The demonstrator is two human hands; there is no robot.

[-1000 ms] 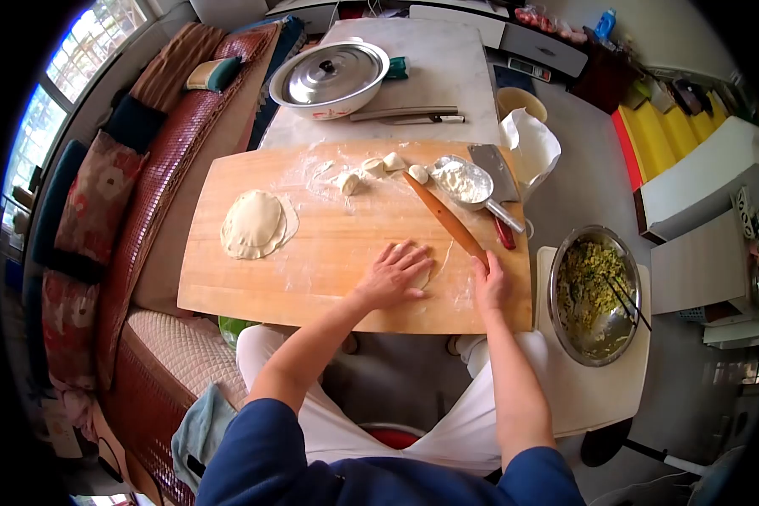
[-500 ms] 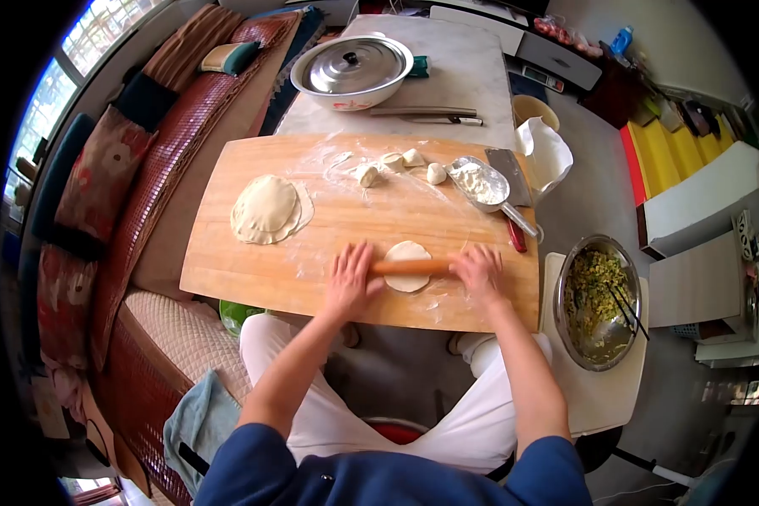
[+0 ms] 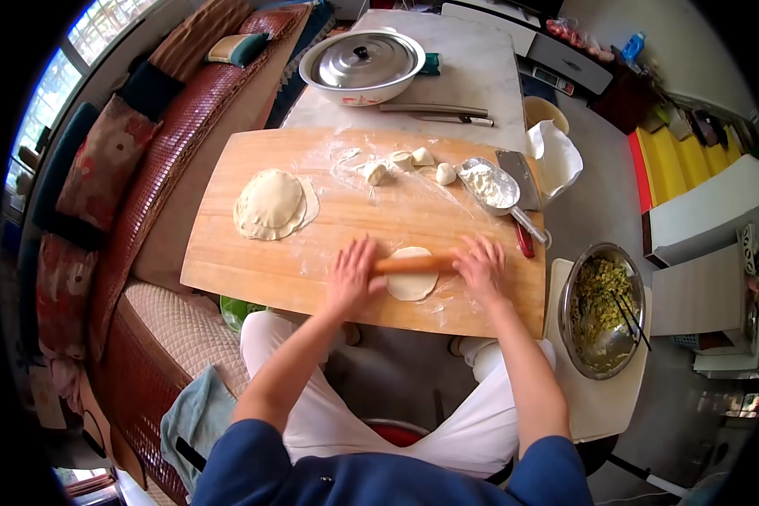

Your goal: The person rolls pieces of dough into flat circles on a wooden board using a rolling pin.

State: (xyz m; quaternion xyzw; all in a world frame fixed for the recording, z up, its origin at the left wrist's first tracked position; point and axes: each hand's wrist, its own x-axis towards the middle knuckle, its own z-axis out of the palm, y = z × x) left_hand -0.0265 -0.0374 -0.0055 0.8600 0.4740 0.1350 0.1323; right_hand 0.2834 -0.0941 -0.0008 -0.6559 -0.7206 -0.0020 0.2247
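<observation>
A wooden rolling pin (image 3: 413, 265) lies across a flat round of dough (image 3: 411, 287) near the front of the wooden board (image 3: 228, 211). My left hand (image 3: 354, 274) is on the pin's left end and my right hand (image 3: 482, 268) on its right end; the palms cover both ends. At the board's left lies a stack of rolled dough rounds (image 3: 270, 205). Small dough pieces, among them one ball (image 3: 446, 174), sit along the back in scattered flour. A metal scoop of flour (image 3: 491, 185) rests at the right, partly over a cleaver (image 3: 519, 177).
Behind the board, a lidded basin (image 3: 363, 67) and a knife (image 3: 447, 118) are on the pale table (image 3: 472, 34). To the right, a metal bowl of chopped filling (image 3: 603, 312) with chopsticks stands on a stool (image 3: 565, 396). A sofa (image 3: 177, 143) is at the left.
My left hand first lay on the dough while my right held the pin. Now both hands are on the pin, which has moved slightly away from me over the dough since half a second ago.
</observation>
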